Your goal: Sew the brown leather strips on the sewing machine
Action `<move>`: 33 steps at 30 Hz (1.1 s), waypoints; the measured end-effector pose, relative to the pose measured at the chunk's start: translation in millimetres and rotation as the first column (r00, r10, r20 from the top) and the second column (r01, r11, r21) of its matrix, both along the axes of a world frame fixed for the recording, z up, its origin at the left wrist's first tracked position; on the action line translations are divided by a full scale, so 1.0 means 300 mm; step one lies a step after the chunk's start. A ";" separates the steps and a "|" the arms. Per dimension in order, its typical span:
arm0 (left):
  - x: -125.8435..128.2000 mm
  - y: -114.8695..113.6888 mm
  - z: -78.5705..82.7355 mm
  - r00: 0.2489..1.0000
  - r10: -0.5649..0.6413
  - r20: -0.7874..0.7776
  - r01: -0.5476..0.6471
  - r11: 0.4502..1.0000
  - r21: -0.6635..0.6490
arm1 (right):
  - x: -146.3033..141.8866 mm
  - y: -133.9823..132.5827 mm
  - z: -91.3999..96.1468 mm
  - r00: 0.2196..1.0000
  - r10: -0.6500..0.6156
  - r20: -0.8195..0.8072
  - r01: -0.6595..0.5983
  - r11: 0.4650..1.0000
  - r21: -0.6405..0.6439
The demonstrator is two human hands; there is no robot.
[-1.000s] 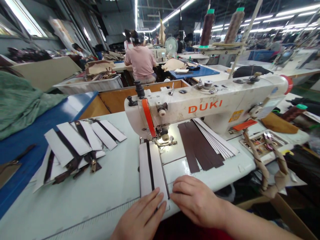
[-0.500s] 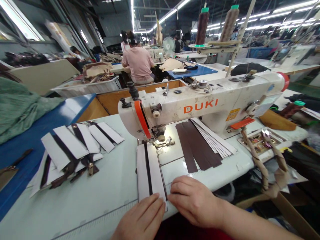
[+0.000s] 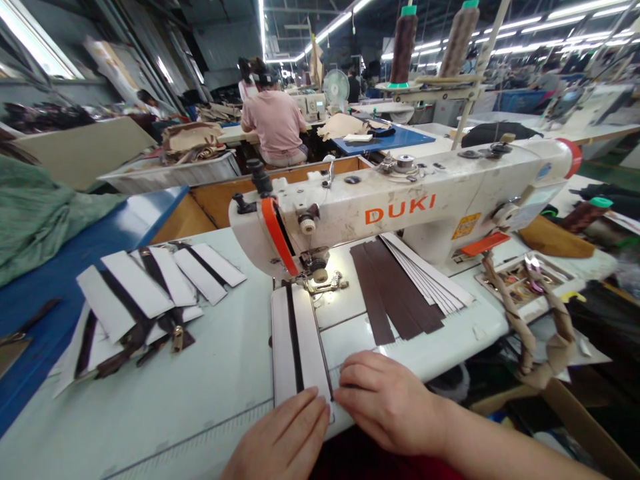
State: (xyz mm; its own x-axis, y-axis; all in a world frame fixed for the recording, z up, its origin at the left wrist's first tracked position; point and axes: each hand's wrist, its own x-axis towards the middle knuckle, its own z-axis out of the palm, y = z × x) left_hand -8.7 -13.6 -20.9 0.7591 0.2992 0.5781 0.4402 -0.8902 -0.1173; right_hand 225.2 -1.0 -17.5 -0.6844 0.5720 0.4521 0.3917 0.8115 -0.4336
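A zipper panel point(image 3: 306, 343), two white-backed strips with dark zipper tape between them, lies lengthwise under the needle end of the sewing machine point(image 3: 400, 200). My left hand point(image 3: 283, 433) rests flat on its near end, fingers stretched out together. At the panel's right edge, my right hand point(image 3: 383, 400) has its fingers curled and pinched on the edge, where a thin brown border shows. The lit presser foot area point(image 3: 320, 277) is at the panel's far end; the needle itself cannot be made out.
Finished-looking zipper panels point(image 3: 135, 293) with metal pulls are piled on the left. Brown strips point(image 3: 400, 293) fan out under the machine arm. A parts tray point(image 3: 525, 280) and a wrapped looped lever point(image 3: 520, 333) sit at right. Thread cones point(image 3: 403, 50) stand behind; a person point(image 3: 275, 120) sits farther back.
The view has shifted very slightly. Both hands and the zipper panel keep practically the same places beside the machine.
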 end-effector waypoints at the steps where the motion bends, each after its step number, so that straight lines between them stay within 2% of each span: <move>1: 0.000 -0.001 -0.002 1.000 -0.001 -0.004 0.001 1.000 0.001 | 0.001 0.000 0.000 1.000 0.003 0.006 -0.003 1.000 -0.006; 6: 0.010 -0.003 -0.003 1.000 0.007 0.002 -0.007 1.000 0.028 | 0.002 0.000 0.012 1.000 -0.005 0.000 0.005 1.000 0.002; 9: 0.018 0.002 0.019 1.000 0.009 -0.001 -0.009 0.999 0.033 | 0.001 -0.001 0.021 1.000 -0.008 -0.003 0.008 1.000 0.006; 15: 0.021 -0.002 0.063 0.995 0.029 -0.094 -0.033 0.999 -0.040 | 0.000 -0.001 0.017 1.000 -0.016 -0.009 0.016 1.000 0.011; 21: 0.033 -0.016 0.057 0.997 0.078 -0.014 -0.079 0.996 -0.040 | -0.003 0.002 0.011 1.000 -0.016 -0.018 0.017 1.000 0.011; 33: 0.024 -0.008 0.038 0.999 0.033 -0.004 -0.033 0.999 -0.031 | 0.000 0.000 0.008 1.000 -0.005 -0.008 0.005 1.000 -0.004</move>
